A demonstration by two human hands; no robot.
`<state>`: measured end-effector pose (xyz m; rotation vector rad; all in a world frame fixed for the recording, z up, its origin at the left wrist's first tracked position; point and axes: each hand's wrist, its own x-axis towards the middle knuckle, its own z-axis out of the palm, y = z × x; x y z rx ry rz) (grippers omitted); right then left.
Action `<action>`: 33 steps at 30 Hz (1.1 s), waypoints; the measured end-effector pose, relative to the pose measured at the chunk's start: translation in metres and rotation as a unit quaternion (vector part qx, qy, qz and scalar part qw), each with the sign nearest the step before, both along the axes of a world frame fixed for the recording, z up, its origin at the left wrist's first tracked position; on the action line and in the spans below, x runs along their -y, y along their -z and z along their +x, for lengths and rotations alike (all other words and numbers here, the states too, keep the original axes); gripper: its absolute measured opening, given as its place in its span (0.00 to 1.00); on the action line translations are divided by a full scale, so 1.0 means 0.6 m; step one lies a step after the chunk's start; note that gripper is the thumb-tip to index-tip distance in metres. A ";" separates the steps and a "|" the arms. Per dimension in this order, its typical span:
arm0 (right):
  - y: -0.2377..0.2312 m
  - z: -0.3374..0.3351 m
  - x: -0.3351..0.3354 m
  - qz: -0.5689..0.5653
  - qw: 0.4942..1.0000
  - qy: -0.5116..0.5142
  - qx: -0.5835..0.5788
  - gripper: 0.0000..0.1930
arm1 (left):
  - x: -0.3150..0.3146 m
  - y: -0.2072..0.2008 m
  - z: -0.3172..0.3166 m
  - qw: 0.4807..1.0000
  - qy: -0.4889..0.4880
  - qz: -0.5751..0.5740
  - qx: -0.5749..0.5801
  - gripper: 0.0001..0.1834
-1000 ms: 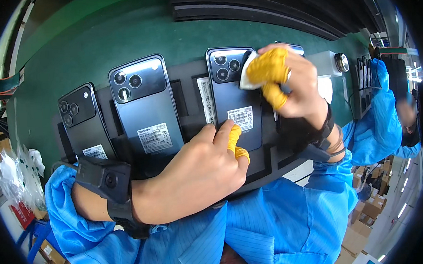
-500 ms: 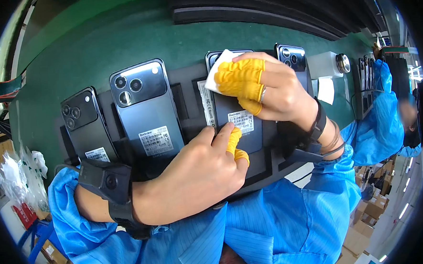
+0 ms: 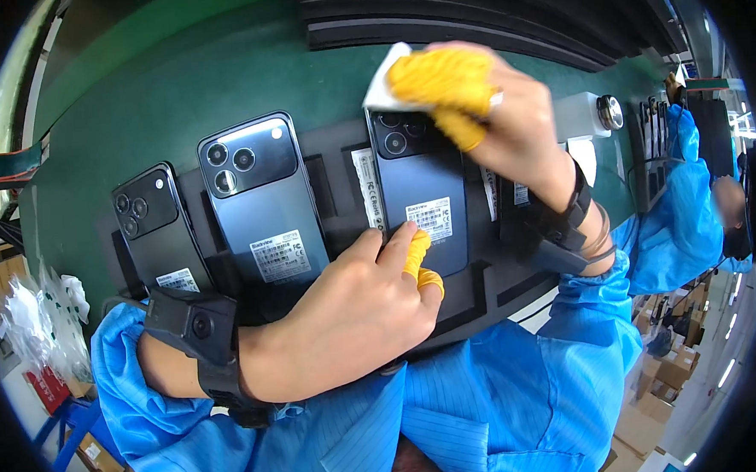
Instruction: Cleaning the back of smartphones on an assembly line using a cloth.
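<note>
Left hand: The left hand (image 3: 347,306) lies low in the middle of the frame, its index fingertip on the label of the centre-right phone (image 3: 426,178), probably to steady it; I cannot tell whether the grip closes around an edge.
Centre-right phone: Back up on a black tray (image 3: 342,195), lens end toward the top of the frame, which seems to leave its back exposed.
Neighbouring phones: The left-centre phone (image 3: 265,208) and the far-left phone (image 3: 156,239) also lie back up, the forearm covering their lower ends.
Right hand: At upper right of centre, the right hand (image 3: 517,118) has its grip clamped on a white cloth (image 3: 383,82) over the phone's top edge, hiding part of the lenses.
Yellow finger covers: These (image 3: 446,74) perhaps guard against prints.
Beyond: Green worktop (image 3: 327,80), white bottle (image 3: 578,114) at right, black rails (image 3: 486,12) along the top.
</note>
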<state>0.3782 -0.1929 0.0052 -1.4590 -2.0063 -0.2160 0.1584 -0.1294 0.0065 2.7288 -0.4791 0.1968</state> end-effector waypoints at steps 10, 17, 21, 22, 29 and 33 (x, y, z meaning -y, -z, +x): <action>0.022 -0.017 0.047 -0.048 0.999 0.011 0.021 0.08 | -0.005 0.004 0.002 1.000 -0.003 -0.007 -0.008 0.08; 0.013 -0.019 0.102 -0.081 0.992 0.074 -0.054 0.12 | -0.004 0.004 0.004 1.000 0.002 0.006 -0.014 0.08; 0.006 -0.005 0.185 -0.038 0.939 0.193 -0.283 0.11 | -0.001 0.003 0.006 1.000 0.001 0.007 -0.002 0.10; 0.010 0.002 0.204 -0.016 0.917 0.210 -0.339 0.10 | -0.002 0.000 0.006 1.000 0.005 0.012 -0.005 0.10; 0.078 0.041 0.294 0.009 0.758 0.164 -0.632 0.15 | -0.003 -0.013 0.011 0.998 0.025 0.035 -0.042 0.11; 0.100 0.054 0.289 0.063 0.593 0.095 -0.797 0.18 | -0.013 -0.031 0.013 0.994 0.039 0.055 -0.082 0.12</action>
